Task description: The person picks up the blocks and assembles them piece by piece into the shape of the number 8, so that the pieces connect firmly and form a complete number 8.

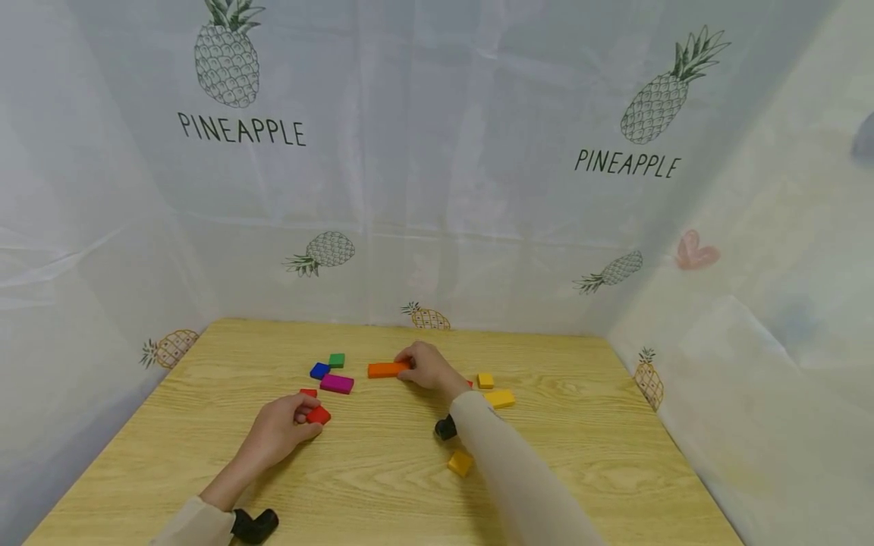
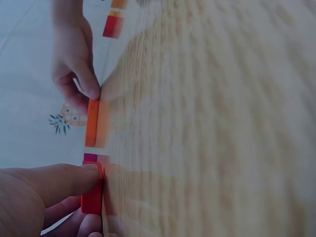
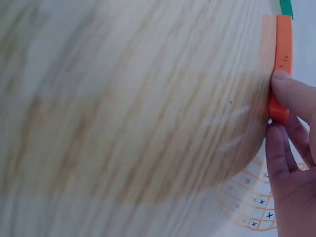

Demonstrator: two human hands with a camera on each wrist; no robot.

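Note:
My left hand is at the left of the wooden table, thumb and fingers pinching a red block. In the left wrist view the thumb lies along one side of this red block. Farther back, my right hand grips the right end of a long orange block, which lies flat. The right wrist view shows the thumb on one face of the orange block and fingers behind it. A second red block sits just beyond the left fingers, partly hidden.
Between the hands and the back edge are magenta, blue and green blocks. Right of the right hand lie two yellow blocks and a mostly covered red one. An amber block is beside the right sleeve. Pineapple-print sheeting surrounds the table.

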